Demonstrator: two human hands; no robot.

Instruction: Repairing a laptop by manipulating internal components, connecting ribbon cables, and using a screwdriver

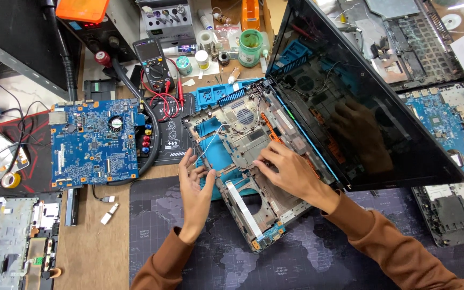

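A dark desk mat (200,252) with a map print is covering the near part of the wooden workbench, and an opened laptop chassis (245,156) is lying on it at an angle, its grey inner frame bare. Its dark screen lid (361,91) is standing open to the right, reflecting the hand below it. A blue circuit board (93,140) is sitting well apart to the left, with a multimeter (156,64) and its red leads beyond it on the far side. The right hand (291,174) is lying palm down on the chassis, fingers spread and pressing near the middle of the frame, gripping nothing. The left hand (195,185) is resting open against the chassis's left edge, fingers loosely extended, touching the rim without closing on it.
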